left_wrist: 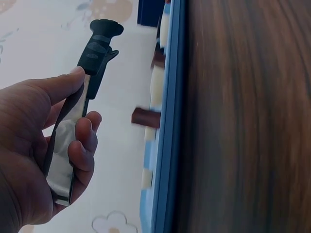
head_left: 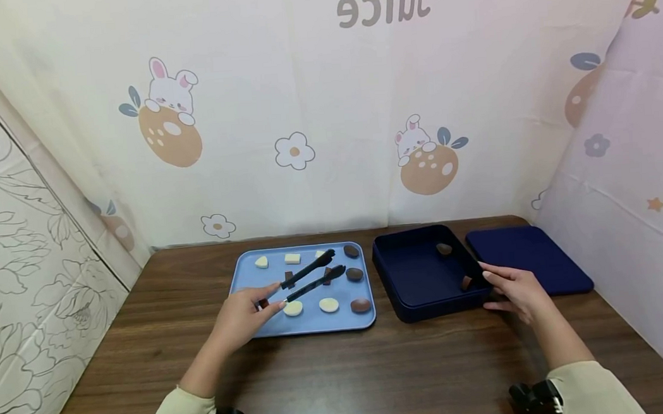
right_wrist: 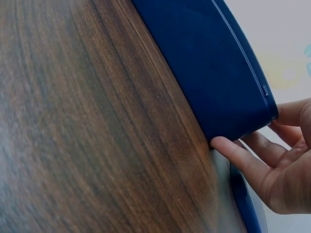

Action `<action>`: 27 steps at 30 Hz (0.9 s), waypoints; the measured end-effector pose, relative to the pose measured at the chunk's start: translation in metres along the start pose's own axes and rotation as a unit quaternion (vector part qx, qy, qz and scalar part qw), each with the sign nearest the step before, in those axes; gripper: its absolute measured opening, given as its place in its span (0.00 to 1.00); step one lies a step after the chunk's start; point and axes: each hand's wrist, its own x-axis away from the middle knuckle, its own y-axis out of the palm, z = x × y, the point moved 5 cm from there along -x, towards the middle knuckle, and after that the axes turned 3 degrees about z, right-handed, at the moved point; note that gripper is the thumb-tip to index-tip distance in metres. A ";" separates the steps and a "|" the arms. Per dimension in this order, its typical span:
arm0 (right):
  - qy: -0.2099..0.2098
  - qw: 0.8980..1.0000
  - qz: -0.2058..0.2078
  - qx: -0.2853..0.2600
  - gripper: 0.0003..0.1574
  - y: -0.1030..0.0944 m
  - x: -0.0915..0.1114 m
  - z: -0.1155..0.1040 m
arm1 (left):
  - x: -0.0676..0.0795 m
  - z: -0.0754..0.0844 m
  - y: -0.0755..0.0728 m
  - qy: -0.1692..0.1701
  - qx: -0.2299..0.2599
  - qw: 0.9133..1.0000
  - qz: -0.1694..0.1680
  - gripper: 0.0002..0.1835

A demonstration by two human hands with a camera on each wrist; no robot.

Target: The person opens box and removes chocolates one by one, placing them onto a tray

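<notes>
My left hand (head_left: pixel 244 317) holds a pair of tongs (left_wrist: pixel 63 155) by its metal arms, thumb on one side and fingers on the other. The tongs' black, paw-shaped tips stand apart with nothing between them, over the blue tray (head_left: pixel 310 325). On that tray lie several chocolates, among them a white oval (head_left: pixel 328 304), a dark brown oval (head_left: pixel 354 274) and a white block (head_left: pixel 292 259). At the near right corner of the navy box (head_left: pixel 423 309), my right hand (head_left: pixel 516 291) touches rim and outer wall with extended fingers. Inside are a brown round chocolate (head_left: pixel 443 249) and a brown block (head_left: pixel 466 282).
A flat navy lid (head_left: pixel 531 258) lies on the wooden table (head_left: pixel 376 375) to the right of the box, close behind my right hand. The tray stands just left of the box, with a narrow gap between them. A printed curtain (head_left: pixel 342 187) hangs behind the table.
</notes>
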 end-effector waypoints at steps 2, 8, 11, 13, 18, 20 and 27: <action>0.000 1.000 0.000 0.001 0.38 0.000 0.000 0.000 | -0.001 0.006 0.005 -0.002 0.005 1.000 -0.010 0.23; 0.004 1.000 0.001 0.001 0.38 0.000 0.000 0.000 | -0.002 0.027 0.018 0.019 0.022 0.999 -0.028 0.23; 0.005 1.000 0.002 0.000 0.37 0.000 0.000 0.000 | -0.003 0.038 0.023 0.041 0.029 0.998 -0.030 0.22; 0.005 1.000 0.002 -0.001 0.37 0.000 0.000 0.000 | -0.004 0.045 0.027 0.054 0.033 0.997 -0.033 0.22; 0.007 1.000 0.003 -0.008 0.37 0.000 0.001 0.000 | -0.006 0.060 0.035 0.084 0.035 0.995 -0.038 0.23; 0.007 1.000 0.003 -0.009 0.37 0.000 0.001 0.000 | -0.006 0.066 0.038 0.091 0.036 0.994 -0.041 0.23; 0.008 1.000 0.002 -0.004 0.38 0.000 0.001 0.001 | -0.009 0.080 0.048 0.096 0.045 0.993 -0.054 0.23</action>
